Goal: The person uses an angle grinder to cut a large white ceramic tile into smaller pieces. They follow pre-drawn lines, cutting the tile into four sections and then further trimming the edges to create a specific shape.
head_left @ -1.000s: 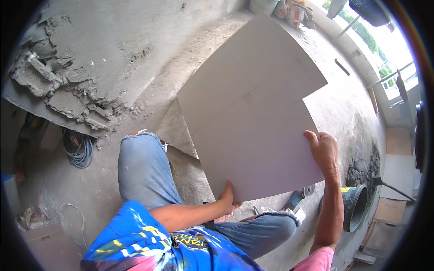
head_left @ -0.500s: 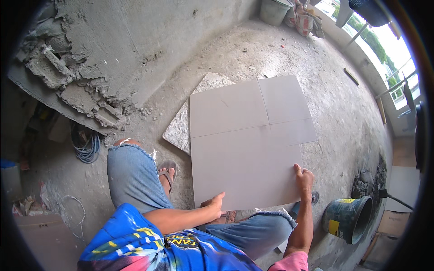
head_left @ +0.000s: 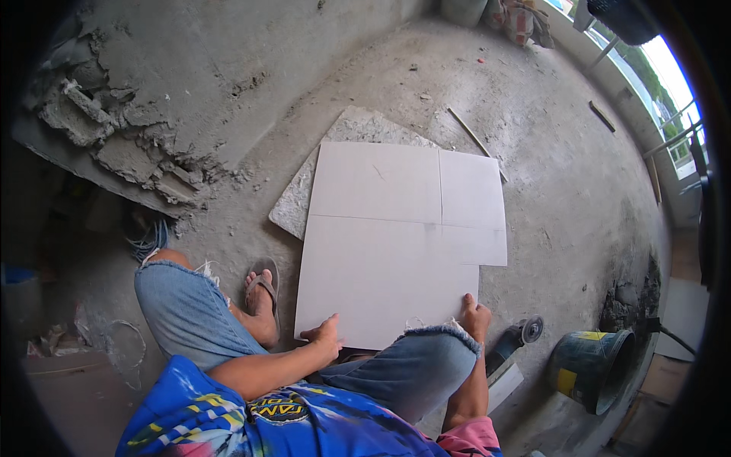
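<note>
Near side: seated person's blue T-shirt [head_left: 320, 426], dark rounded emblem [head_left: 279, 409] on the chest. Yellow block capitals in it, large; partly readable from where I stand, some lost in the cloth's folds. Right side: dark plastic bucket [head_left: 575, 365] tipped over on the floor, yellow label patches [head_left: 566, 381] on its wall; any print there too small and blurred for me to read. Far end: pale sack [head_left: 521, 23], reddish printing on its crumpled face, illegible at this distance.

Your panel [head_left: 381, 282] looks smooth and matt. The slab [head_left: 293, 204] is rough and gritty, your jeans [head_left: 190, 312] frayed denim, the bucket [head_left: 580, 362] plastic-looking.
</note>
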Tool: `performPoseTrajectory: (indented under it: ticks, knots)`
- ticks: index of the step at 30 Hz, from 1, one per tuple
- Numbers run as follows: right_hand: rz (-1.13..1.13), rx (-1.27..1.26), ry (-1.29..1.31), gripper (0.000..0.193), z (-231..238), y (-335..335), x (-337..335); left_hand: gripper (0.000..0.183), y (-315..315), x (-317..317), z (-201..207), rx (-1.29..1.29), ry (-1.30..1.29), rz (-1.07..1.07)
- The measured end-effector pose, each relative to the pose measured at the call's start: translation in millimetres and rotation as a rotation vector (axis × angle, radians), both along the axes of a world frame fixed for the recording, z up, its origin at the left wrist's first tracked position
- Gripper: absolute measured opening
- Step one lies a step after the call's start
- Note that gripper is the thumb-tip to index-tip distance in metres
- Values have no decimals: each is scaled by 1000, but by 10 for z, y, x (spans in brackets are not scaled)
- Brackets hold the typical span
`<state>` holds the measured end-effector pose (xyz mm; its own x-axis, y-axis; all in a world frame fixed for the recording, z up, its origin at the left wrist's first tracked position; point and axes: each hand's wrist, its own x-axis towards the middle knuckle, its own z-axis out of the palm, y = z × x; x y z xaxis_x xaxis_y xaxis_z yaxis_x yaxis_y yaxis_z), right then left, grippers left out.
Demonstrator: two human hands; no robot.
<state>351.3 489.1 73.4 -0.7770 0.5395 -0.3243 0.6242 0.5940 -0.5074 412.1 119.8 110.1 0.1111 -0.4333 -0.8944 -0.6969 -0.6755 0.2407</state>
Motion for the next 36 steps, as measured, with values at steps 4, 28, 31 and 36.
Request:
performPoseTrajectory:
  ticks: [4, 28, 31, 36]
  knots:
    - [-46, -43, -23, 66, -228, -236, 159, 109, -233, -35, -105, -66, 49, 5]
    - [-285, -649, -254, 67, 1137, -1517, 159, 70, -620, -114, -190, 115, 276, -12]
    - [-199, -818, -281, 68, 1130, -1695, 149, 66, -558, -51, -341, 148, 292, 14]
    - [-79, -976, -278, 60, -62, -1581, 512, 59, -869, -10, -783, 136, 260, -59]
